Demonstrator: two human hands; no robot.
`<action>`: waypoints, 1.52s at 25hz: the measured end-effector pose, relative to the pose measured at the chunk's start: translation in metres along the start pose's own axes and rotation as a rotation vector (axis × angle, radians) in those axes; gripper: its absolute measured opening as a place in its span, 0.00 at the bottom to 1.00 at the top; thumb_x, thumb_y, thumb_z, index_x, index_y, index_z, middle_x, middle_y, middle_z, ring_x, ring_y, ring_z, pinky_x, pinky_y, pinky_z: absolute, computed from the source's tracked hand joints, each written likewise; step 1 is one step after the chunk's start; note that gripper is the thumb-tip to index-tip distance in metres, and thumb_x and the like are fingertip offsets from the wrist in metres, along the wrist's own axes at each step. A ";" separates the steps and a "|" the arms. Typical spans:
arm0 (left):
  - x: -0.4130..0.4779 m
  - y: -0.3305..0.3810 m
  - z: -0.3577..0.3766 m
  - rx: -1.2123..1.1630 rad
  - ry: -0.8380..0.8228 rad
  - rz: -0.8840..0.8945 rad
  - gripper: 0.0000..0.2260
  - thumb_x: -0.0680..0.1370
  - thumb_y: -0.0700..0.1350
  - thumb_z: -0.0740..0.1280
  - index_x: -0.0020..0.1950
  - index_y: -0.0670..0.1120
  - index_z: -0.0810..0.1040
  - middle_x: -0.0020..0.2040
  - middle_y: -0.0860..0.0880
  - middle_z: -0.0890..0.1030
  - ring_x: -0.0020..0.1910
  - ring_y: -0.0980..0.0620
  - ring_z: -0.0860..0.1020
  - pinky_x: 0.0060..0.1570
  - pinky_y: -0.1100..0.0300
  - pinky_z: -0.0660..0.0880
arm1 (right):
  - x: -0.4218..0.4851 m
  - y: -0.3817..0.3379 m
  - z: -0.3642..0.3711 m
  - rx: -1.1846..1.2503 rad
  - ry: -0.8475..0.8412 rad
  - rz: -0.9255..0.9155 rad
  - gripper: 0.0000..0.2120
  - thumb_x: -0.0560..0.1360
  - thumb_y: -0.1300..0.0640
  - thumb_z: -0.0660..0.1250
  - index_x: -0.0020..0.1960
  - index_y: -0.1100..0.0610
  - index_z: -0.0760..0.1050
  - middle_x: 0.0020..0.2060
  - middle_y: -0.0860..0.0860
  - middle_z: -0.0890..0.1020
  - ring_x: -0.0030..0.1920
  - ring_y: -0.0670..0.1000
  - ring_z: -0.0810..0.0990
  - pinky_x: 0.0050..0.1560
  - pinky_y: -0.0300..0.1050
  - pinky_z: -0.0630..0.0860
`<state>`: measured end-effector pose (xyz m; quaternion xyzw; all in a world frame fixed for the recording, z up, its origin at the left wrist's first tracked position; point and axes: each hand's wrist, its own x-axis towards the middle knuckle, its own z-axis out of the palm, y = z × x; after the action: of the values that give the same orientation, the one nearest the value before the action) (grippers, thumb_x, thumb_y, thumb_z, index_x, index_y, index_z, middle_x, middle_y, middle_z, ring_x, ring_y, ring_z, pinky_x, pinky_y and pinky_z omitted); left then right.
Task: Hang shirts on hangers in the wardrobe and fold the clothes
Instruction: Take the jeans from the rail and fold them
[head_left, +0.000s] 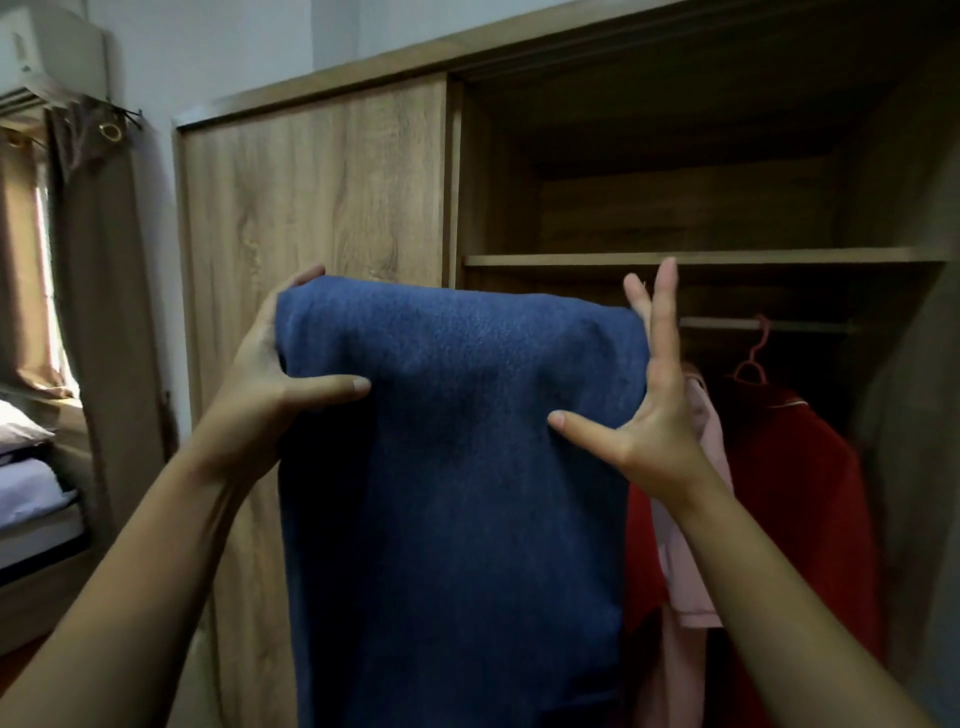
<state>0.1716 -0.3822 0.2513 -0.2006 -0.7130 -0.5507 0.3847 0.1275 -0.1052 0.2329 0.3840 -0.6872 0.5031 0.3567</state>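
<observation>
Blue cloth (457, 467) is held up in front of the wardrobe (322, 208), with its top edge a little below the shelf (727, 258) and its length hanging down past the bottom of the view. The left grip (270, 384) is closed on the cloth's upper left corner: the thumb (332, 387) is laid across the front and the fingers are curled over the top edge. The right grip (654, 415) is spread wide at the upper right edge. Its thumb is pressed on the front of the cloth, and two fingers (665, 312) are held straight, pointing up beside the edge. Whether its other fingers lie behind the cloth cannot be told.

In the open right half of the wardrobe a pink hanger (753, 358) is hooked on the rail (810, 326), with a red shirt (795, 493) below it. A pink shirt (696, 519) is hung just beside the red one and is partly hidden by the right grip. At the far left a bed (31, 499) and a curtain (98, 312) are seen.
</observation>
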 end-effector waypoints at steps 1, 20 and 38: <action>0.002 0.006 0.000 0.076 0.008 0.038 0.39 0.64 0.27 0.74 0.70 0.50 0.66 0.52 0.58 0.76 0.49 0.73 0.77 0.46 0.79 0.72 | 0.004 -0.003 -0.001 -0.022 0.007 -0.030 0.59 0.59 0.52 0.77 0.71 0.39 0.35 0.75 0.46 0.55 0.74 0.45 0.56 0.73 0.56 0.60; 0.004 -0.012 0.027 -0.074 0.077 -0.119 0.07 0.79 0.51 0.60 0.54 0.52 0.74 0.48 0.49 0.80 0.48 0.52 0.80 0.45 0.59 0.75 | 0.029 0.019 0.019 -0.276 0.330 0.140 0.36 0.73 0.40 0.62 0.72 0.34 0.44 0.37 0.41 0.79 0.43 0.45 0.80 0.58 0.60 0.74; 0.012 -0.035 0.016 -0.088 0.319 -0.116 0.08 0.78 0.56 0.63 0.44 0.54 0.70 0.42 0.52 0.76 0.43 0.54 0.76 0.45 0.53 0.75 | -0.005 0.052 0.022 0.296 -0.054 0.381 0.54 0.56 0.23 0.62 0.73 0.52 0.56 0.56 0.39 0.70 0.48 0.30 0.72 0.44 0.23 0.71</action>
<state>0.1341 -0.3798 0.2371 -0.0858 -0.6287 -0.6275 0.4513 0.0810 -0.1155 0.2015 0.3085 -0.6754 0.6461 0.1768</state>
